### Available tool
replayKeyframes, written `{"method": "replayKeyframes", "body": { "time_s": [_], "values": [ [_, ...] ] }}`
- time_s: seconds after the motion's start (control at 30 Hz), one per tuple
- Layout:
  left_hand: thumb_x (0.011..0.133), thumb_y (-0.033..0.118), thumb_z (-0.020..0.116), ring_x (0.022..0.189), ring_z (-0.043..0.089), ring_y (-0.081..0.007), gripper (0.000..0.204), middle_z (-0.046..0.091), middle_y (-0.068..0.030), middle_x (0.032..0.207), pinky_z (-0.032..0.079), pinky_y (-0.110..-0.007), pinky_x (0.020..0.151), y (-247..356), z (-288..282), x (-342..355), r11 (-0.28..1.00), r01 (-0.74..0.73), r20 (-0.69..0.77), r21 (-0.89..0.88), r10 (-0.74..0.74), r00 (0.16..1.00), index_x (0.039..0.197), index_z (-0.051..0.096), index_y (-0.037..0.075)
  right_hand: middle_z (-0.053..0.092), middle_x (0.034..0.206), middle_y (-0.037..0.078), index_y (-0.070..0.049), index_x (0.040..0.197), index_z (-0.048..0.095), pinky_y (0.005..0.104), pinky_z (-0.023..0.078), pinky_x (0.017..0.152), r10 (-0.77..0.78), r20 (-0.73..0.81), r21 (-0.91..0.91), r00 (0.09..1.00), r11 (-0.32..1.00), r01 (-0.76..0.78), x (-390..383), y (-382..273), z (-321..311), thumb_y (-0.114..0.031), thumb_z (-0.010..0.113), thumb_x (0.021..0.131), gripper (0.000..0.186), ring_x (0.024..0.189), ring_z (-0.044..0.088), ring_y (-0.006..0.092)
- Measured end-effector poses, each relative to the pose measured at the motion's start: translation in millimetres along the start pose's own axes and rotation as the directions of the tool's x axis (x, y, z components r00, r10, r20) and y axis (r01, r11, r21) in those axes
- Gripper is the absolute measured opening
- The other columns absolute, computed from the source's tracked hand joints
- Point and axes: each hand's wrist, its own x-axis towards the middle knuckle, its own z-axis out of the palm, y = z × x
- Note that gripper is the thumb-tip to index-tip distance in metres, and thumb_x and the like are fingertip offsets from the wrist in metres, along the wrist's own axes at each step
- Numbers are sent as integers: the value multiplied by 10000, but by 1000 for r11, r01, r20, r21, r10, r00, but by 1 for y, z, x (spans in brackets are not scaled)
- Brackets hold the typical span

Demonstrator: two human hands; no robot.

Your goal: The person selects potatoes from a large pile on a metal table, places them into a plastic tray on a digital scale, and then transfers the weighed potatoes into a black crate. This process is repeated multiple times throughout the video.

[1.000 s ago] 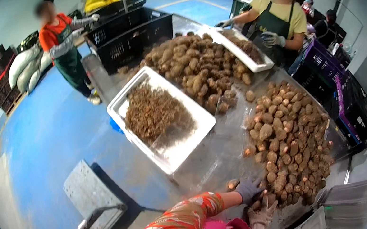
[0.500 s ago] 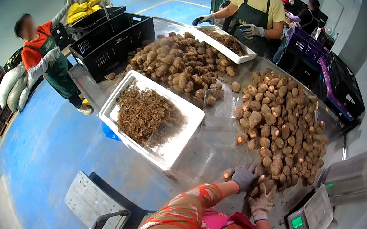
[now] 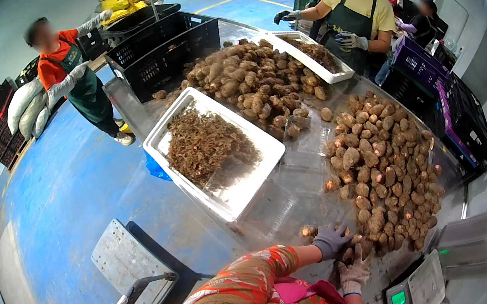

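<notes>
Brown, rough-skinned taros (image 3: 381,175), some with pale pinkish ends, lie in a broad pile on the metal table to my right. At the near edge of this pile, my left hand (image 3: 332,241), in a grey-purple glove, reaches over the taros with its fingers apart. My right hand (image 3: 353,273), in a pale glove, is just below it, fingers spread against the nearest taros. A few taros sit between the two hands, partly hidden by them. One loose taro (image 3: 308,231) rests just left of my left hand.
A white tray (image 3: 227,208) holds brown fibrous peelings. Beyond it are a larger taro heap (image 3: 244,78), a black crate (image 3: 176,48) and another white tray (image 3: 343,76). A scale (image 3: 426,282) stands at lower right, a cart (image 3: 131,265) at left. Two aproned people stand across the table.
The whole view has shifted a little, so the scene sits further right. Both my hands stay at the near edge of the taro pile, with only slight finger movement.
</notes>
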Motion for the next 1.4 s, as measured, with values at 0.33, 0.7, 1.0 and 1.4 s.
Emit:
{"method": "replayKeyframes", "body": {
  "time_s": [0.33,0.7,1.0,1.4],
  "values": [
    [719,342,688,1147,498,-357,639,398,-127,1386,488,-490,717,-8,5,5,999,10,-39,36,-8,999,1317,463,326,147,1557,141,-377,1418,365,448,465,980,-103,-75,510,992,851,127,19,26,53,-343,801,616,914,1306,411,386],
    [837,257,554,1175,480,-386,450,449,-131,1339,453,-567,832,2,23,7,995,-92,-82,-25,90,993,1284,511,279,340,1452,151,-246,1312,473,465,397,1024,-218,-206,265,954,926,269,-4,18,-3,-230,720,715,646,1256,435,398],
    [668,401,782,1173,477,-445,860,369,-193,1432,467,-512,885,12,32,115,999,14,152,38,-20,988,1411,355,321,554,1219,124,-99,1393,409,301,515,694,115,192,972,974,-161,-173,82,112,-6,-132,599,890,539,949,609,205],
    [659,414,774,1198,469,-381,803,339,-140,1472,469,-536,846,52,61,129,996,9,124,92,-20,992,1374,422,318,586,1168,222,-44,1362,429,467,552,770,-96,241,429,966,-882,-195,46,186,-24,-458,595,896,646,971,628,342]
  ]
}}
